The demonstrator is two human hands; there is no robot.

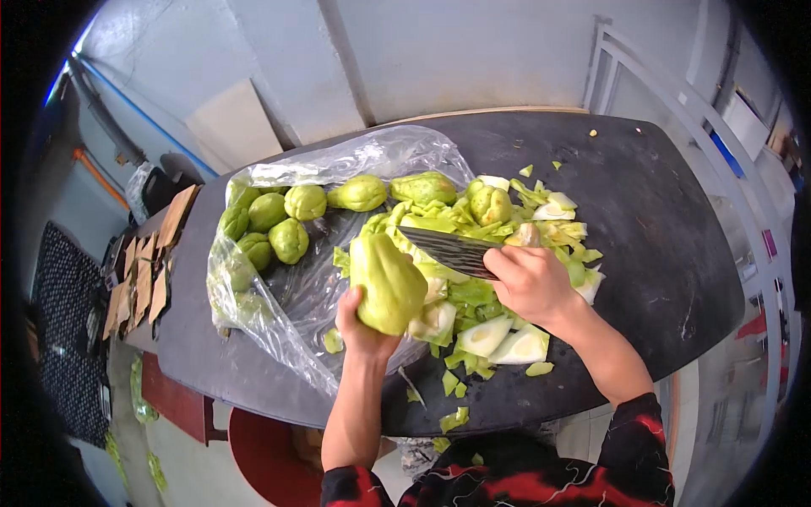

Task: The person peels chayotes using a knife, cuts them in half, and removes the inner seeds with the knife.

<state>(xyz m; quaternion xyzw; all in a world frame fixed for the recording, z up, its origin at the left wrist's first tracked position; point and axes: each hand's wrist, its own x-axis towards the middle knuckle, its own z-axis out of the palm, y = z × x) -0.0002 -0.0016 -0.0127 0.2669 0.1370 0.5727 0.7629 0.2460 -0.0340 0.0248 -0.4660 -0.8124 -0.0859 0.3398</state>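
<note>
Across my whole working side spreads a dark grey table with rounded corners, carrying everything I handle. The largest thing on it is a clear, crumpled plastic bag, spread over the left part, with whole green, pear-shaped chayotes lying in it. Beside them, in front of me, sprawls a loose heap of pale green peelings and white-fleshed cut pieces.

Above the near edge of the bag, lifted off the table, is the plump, light green, pear-shaped chayote that my left hand grasps from below, thumb up along its side. I judge it solid and fairly weighty for its bulk, stiff enough to take a firm squeeze without denting. Any bared flesh would likely be wet and slick, so the safest hold seems to be low around the fat end, palm underneath, fingertips tucked well away from the edge.

My right hand is clenched round the hidden handle of a dark, streaked, broad-bladed knife. Its tip points toward the chayote's upper part; I cannot tell whether they touch. That blade looks thin and rigid, best gripped only at the handle.

Smallest are the limp green scraps near the table's front edge, light and probably damp.
</note>
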